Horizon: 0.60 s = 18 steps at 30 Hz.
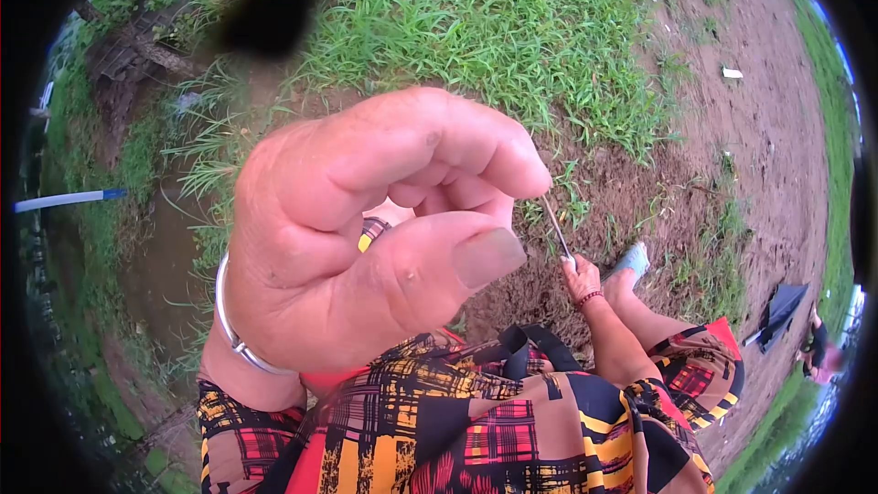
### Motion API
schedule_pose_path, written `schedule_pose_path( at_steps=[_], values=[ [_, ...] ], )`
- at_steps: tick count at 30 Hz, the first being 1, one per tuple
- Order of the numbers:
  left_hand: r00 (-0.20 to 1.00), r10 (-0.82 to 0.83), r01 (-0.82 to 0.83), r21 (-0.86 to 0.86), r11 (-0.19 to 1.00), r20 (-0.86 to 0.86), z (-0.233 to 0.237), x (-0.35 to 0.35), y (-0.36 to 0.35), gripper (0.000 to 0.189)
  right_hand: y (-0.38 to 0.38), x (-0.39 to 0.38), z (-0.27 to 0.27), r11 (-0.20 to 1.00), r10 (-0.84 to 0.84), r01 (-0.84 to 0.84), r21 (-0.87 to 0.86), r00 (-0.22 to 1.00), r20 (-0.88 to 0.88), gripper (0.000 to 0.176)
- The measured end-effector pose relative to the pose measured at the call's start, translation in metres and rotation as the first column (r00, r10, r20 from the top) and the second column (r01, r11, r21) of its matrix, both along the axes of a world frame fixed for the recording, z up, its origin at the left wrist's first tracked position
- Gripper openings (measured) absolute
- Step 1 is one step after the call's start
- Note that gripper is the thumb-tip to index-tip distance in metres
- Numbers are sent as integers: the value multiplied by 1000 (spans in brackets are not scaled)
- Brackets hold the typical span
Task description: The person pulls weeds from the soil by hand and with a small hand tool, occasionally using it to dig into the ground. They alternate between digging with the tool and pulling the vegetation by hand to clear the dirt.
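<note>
Large and close to the camera, my left hand (366, 229) is raised with its fingers curled round. The thumb tip stays apart from the forefinger, and nothing shows between them. A silver bangle (229, 320) circles that wrist. Farther down, beside my knee, my right hand (581, 279) is closed on a thin, dark, stick-like tool (556, 227) that slants up to the left. Its far end is hidden behind my left fingertips. Around the right wrist is a red beaded bracelet (591, 298). Both hands are over patterned clothing (512, 421) and loose soil (512, 297).
Green grass (476, 27) grows ahead, beside a bare dirt path (732, 119). Muddy water (160, 256) lies to the left. My foot wears a pale shoe (633, 260). At the right are a dark folded cloth-like thing (779, 313) and another person (817, 352).
</note>
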<state>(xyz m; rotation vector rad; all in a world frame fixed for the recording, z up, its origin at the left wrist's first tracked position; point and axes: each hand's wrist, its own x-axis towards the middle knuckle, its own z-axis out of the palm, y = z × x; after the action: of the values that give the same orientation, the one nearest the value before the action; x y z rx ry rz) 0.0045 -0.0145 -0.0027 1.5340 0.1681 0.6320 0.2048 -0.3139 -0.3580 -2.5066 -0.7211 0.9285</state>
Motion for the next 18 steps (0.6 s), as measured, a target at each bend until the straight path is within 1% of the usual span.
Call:
schedule_pose_path(
  at_steps=[1, 2, 4, 6, 7, 8, 10, 11, 12, 13, 14, 15, 18],
  values=[
    [1000, 0, 0, 18, 1000, 18, -1, 0, 0, 30, -2, 0, 1, 997, -50, 49, 56, 999, 18, 37],
    [1000, 6, -6, 13, 1000, 19, -3, 1, 0, 30, 2, 2, -1, 998, -44, 43, 51, 999, 20, 37],
    [998, -45, 46, -19, 999, 34, -3, 2, 3, 29, 41, -2, 15, 975, -154, 137, 176, 984, 86, 36],
    [998, -65, 65, -4, 998, 25, 2, 3, 4, 29, 67, 4, 6, 960, -182, 155, 232, 978, 104, 37],
    [997, -79, 79, 1, 997, 6, 4, 3, 4, 29, 80, 7, 3, 955, -181, 160, 250, 982, 63, 38],
    [997, -81, 81, 2, 997, 6, 3, 4, 4, 29, 89, 9, 1, 954, -184, 163, 251, 981, 62, 38],
    [992, -35, 41, -40, 998, 120, -2, 8, 2, 29, 112, 1, 24, 984, -104, 81, 161, 984, 143, 39],
    [992, -33, 38, -39, 999, 122, 1, 7, 3, 29, 113, 3, 17, 994, -26, 11, 106, 990, 135, 41],
    [997, -34, 34, 4, 999, 66, 4, 5, 4, 29, 115, 2, 22, 994, -23, 8, 109, 990, 140, 41],
    [999, -34, 34, 45, 998, 11, 6, 4, 5, 29, 115, 0, 28, 998, 54, -48, -43, 985, 163, 42],
    [999, -33, 32, 46, 998, 17, 6, 4, 5, 29, 114, -1, 34, 976, 134, -99, -195, 975, 175, 43],
    [999, -43, 44, 51, 998, -3, 6, 3, 6, 30, 107, 2, 44, 948, 194, -149, -282, 971, 137, 43],
    [998, -57, 58, 56, 997, -23, 5, 0, 7, 30, 56, 16, 55, 891, 192, -71, -449, 954, 229, 39]
  ],
)
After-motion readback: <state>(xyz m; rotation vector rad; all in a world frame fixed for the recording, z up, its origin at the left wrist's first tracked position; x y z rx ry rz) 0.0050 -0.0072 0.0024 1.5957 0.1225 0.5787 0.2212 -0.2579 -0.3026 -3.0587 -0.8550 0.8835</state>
